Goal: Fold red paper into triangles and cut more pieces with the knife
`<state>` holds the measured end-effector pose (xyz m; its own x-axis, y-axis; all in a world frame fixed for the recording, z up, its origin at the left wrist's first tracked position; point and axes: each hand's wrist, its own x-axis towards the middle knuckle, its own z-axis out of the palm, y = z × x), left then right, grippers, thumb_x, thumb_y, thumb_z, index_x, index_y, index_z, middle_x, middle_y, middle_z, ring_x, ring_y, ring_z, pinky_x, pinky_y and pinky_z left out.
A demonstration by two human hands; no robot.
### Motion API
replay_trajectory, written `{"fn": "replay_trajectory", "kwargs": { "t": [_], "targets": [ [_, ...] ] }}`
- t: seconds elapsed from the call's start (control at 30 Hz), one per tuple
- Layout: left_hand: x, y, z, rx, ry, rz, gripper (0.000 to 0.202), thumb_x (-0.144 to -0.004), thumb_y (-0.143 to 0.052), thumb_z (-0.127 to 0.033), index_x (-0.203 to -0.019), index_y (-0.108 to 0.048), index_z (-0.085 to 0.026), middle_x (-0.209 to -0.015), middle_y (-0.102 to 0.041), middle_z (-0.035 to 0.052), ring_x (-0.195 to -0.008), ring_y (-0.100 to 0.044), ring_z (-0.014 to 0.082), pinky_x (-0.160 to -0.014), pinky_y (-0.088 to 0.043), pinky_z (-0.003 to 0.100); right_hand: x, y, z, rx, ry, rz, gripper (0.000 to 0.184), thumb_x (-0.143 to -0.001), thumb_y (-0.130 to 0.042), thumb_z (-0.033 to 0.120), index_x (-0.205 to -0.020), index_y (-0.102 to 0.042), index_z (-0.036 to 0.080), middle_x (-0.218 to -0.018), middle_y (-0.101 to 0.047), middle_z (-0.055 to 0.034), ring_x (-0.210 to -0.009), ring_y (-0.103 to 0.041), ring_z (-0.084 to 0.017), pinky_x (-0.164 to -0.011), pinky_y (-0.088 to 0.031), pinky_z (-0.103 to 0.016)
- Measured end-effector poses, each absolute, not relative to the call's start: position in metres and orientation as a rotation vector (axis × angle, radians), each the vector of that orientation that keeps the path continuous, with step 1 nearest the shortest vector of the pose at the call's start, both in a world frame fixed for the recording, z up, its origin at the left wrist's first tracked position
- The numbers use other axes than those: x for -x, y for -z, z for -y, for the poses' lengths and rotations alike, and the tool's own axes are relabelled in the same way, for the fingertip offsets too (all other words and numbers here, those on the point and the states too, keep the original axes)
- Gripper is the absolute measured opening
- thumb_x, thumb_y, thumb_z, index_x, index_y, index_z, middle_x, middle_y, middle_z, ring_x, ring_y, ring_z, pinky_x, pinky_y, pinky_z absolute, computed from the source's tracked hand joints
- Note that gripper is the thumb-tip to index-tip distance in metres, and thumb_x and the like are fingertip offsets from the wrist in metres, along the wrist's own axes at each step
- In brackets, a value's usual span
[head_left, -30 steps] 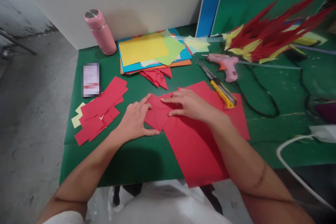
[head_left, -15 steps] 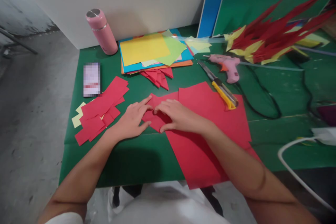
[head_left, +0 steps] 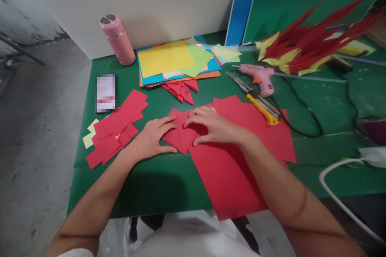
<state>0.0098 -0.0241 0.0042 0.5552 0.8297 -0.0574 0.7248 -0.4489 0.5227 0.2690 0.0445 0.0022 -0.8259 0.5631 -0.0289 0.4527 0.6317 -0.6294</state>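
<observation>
Presently, both hands bear on a small folded red paper piece, which lies at the left edge of the large red paper sheet, overlapping its far left corner.

Left hand: palm down and flat, fingers extended, index fingertip and thumb resting on the piece's left side; nothing gripped.

Right hand: palm down, fingers slightly arched, fingertips pressing the piece's far part, thumb laid nearer its lower edge; nothing gripped.

Both forearms reach in from the near side, the right one crossing over the sheet.

A yellow-handled utility knife lies across the sheet's far right corner. A heap of red paper slips lies well left of the sheet on the green table cover.
</observation>
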Motion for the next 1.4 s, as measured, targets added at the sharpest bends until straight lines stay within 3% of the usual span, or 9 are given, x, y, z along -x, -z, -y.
{"fn": "replay_trajectory", "kwargs": {
  "t": [0.1,0.27,0.43,0.63,0.8,0.93,1.13,1.27,1.4],
  "targets": [
    [-0.011,0.001,0.023,-2.38,-0.328,-1.235,0.071,-0.073,-0.078,-0.055,-0.131,-0.055,-0.022,-0.148,-0.048,0.015,-0.133,-0.049,0.0326,-0.111,-0.038,0.052,-0.268,0.0,-0.044,0.822,-0.92,2.695,0.054,-0.074,-0.075,0.059,-0.118,-0.065,0.029,-0.123,-0.059,-0.0111,-0.117,-0.049,-0.032,-0.094,-0.036,-0.048],
    [-0.011,0.005,0.023,-2.492,-0.417,-1.191,0.08,-0.069,-0.076,-0.063,-0.13,-0.054,-0.016,-0.144,-0.052,0.019,-0.127,-0.052,0.0342,-0.107,-0.041,0.051,-0.268,0.004,-0.047,0.702,-0.81,2.718,0.051,-0.08,-0.068,0.06,-0.12,-0.067,0.028,-0.124,-0.063,-0.0115,-0.116,-0.051,-0.031,-0.096,-0.036,-0.048],
    [-0.013,0.006,0.022,-2.539,-0.398,-1.222,0.067,-0.073,-0.072,-0.063,-0.119,-0.059,-0.016,-0.141,-0.056,0.0174,-0.119,-0.058,0.0318,-0.102,-0.045,0.048,-0.269,0.004,-0.049,0.651,-0.75,2.73,0.045,-0.086,-0.066,0.053,-0.122,-0.068,0.026,-0.123,-0.066,-0.0109,-0.116,-0.056,-0.029,-0.096,-0.039,-0.045],
    [-0.014,0.005,0.019,-2.542,-0.385,-1.243,0.051,-0.081,-0.069,-0.057,-0.111,-0.062,-0.016,-0.138,-0.059,0.0159,-0.113,-0.062,0.0285,-0.099,-0.047,0.045,-0.27,0.002,-0.048,0.652,-0.729,2.769,0.057,-0.08,-0.074,0.05,-0.13,-0.063,0.026,-0.129,-0.064,-0.0111,-0.122,-0.055,-0.029,-0.098,-0.043,-0.044],
    [-0.014,0.001,0.022,-2.467,-0.397,-1.239,0.068,-0.068,-0.077,-0.064,-0.117,-0.061,-0.02,-0.142,-0.055,0.0156,-0.121,-0.058,0.0322,-0.103,-0.044,0.05,-0.268,0.005,-0.047,0.554,-0.518,2.79,0.047,-0.087,-0.066,0.048,-0.127,-0.065,0.023,-0.119,-0.07,-0.0112,-0.116,-0.06,-0.028,-0.095,-0.045,-0.043],
    [-0.014,0.001,0.022,-2.493,-0.387,-1.243,0.064,-0.071,-0.078,-0.057,-0.119,-0.06,-0.019,-0.142,-0.055,0.0167,-0.12,-0.058,0.0324,-0.102,-0.046,0.051,-0.266,0.008,-0.047,0.495,-0.386,2.749,0.042,-0.094,-0.055,0.05,-0.121,-0.068,0.022,-0.109,-0.074,-0.0108,-0.106,-0.065,-0.026,-0.09,-0.047,-0.04],
    [-0.013,0.004,0.021,-2.496,-0.447,-1.312,0.016,-0.092,-0.055,-0.02,-0.105,-0.065,-0.019,-0.132,-0.065,0.0089,-0.109,-0.065,0.024,-0.097,-0.051,0.044,-0.268,0.001,-0.043,0.533,-0.345,2.677,0.037,-0.099,-0.047,0.044,-0.105,-0.074,0.019,-0.097,-0.077,-0.0087,-0.09,-0.069,-0.024,-0.08,-0.048,-0.037],
    [-0.014,0.004,0.022,-2.436,-0.493,-1.384,0.019,-0.096,-0.051,-0.028,-0.095,-0.068,-0.021,-0.125,-0.07,0.0056,-0.105,-0.068,0.0222,-0.095,-0.053,0.042,-0.267,-0.001,-0.041,0.563,-0.401,2.64,0.034,-0.1,-0.044,0.034,-0.096,-0.074,0.02,-0.09,-0.077,-0.0072,-0.084,-0.067,-0.021,-0.076,-0.048,-0.035],
    [-0.014,0.005,0.023,-2.443,-0.501,-1.386,0.016,-0.095,-0.053,-0.026,-0.095,-0.068,-0.021,-0.126,-0.069,0.0059,-0.108,-0.067,0.0229,-0.096,-0.053,0.042,-0.267,-0.003,-0.044,0.671,-0.468,2.591,0.036,-0.099,-0.045,0.041,-0.087,-0.073,0.021,-0.083,-0.076,-0.0051,-0.08,-0.066,-0.02,-0.072,-0.044,-0.033]
  ]
}}
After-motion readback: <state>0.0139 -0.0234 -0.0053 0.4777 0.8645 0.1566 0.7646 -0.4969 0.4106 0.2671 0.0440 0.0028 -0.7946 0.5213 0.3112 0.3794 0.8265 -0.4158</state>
